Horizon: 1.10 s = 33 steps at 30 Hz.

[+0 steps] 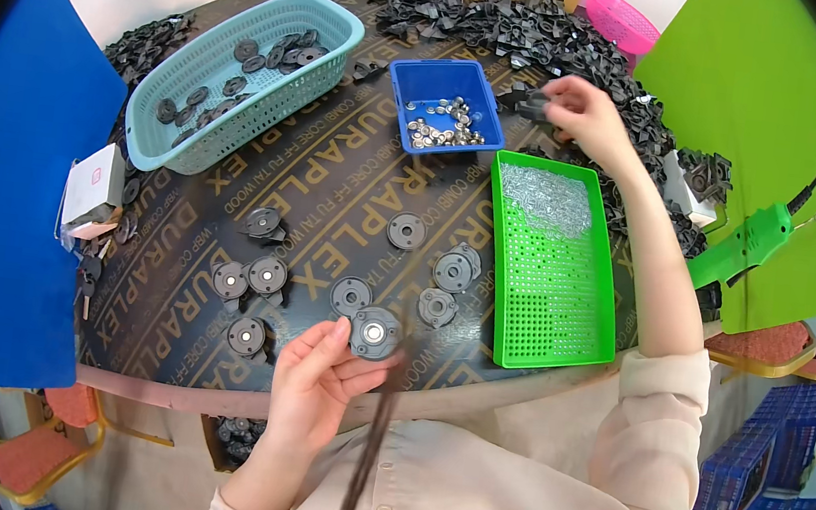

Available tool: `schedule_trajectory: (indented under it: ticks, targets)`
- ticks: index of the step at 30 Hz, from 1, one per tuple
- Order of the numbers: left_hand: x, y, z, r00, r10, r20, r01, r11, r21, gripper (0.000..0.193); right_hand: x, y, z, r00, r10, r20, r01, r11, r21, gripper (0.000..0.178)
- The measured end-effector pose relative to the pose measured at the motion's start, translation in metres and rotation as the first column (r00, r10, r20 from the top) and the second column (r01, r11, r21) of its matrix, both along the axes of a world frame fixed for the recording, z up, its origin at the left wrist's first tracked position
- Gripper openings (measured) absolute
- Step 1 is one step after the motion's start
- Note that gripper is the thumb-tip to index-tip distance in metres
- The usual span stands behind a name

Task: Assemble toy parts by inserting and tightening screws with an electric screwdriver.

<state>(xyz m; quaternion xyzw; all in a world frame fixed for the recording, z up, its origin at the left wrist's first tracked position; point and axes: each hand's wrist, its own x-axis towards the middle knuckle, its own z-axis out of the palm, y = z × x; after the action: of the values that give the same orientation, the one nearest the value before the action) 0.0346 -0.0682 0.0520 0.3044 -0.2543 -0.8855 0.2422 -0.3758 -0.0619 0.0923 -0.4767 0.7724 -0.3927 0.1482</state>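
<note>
Firstly, at left of frame, a small white carton (94, 187) with a reddish label patch, lying at the table edge beside the blue wall. Upper left, a long teal basket (247, 76) holding dark round discs. Upper centre, a small blue bin (444, 88) with shiny metal buttons inside. Right of centre, a flat green perforated tray (552, 271), silvery bits heaped at its top end. Low centre, left hand (318, 386) with fingers half curled, thumb and fingertips pinching a round dark disc (375, 332) with a pale metal centre, just above the table edge. Upper right, right hand (585, 114) stretched out, fingers closed on a small black part (534, 103) at the black parts heap (515, 25).
</note>
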Motion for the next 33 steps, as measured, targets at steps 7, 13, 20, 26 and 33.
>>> schedule_trajectory:
  ticks: [7, 13, 20, 26, 33]
  targets:
    - [0.002, 0.003, -0.003, 1.000, 0.015, -0.014, -0.015, 1.000, 0.027, 0.022, 0.107, 0.034, 0.032, 0.646, 0.205, 0.735, -0.271, 0.962, -0.029, 0.025]
    - [0.015, 0.003, -0.005, 0.998, 0.045, -0.044, -0.044, 0.999, 0.030, 0.022, 0.142, 0.011, -0.002, 0.687, 0.189, 0.702, -0.397, 0.906, 0.145, 0.012]
    - [0.022, 0.002, -0.009, 0.997, 0.078, -0.028, -0.077, 0.997, 0.031, 0.021, 0.160, -0.027, -0.010, 0.760, 0.096, 0.643, -0.367, 0.879, 0.304, 0.032]
    - [0.023, 0.001, -0.010, 0.995, 0.071, -0.065, -0.067, 0.996, 0.056, 0.023, 0.142, -0.023, -0.022, 0.915, 0.158, 0.371, -0.302, 0.879, 0.369, 0.038]
    - [0.021, -0.001, -0.011, 0.996, 0.041, -0.082, -0.035, 0.997, 0.071, 0.023, 0.145, -0.004, -0.023, 0.937, 0.335, -0.097, -0.280, 0.890, 0.361, 0.029]
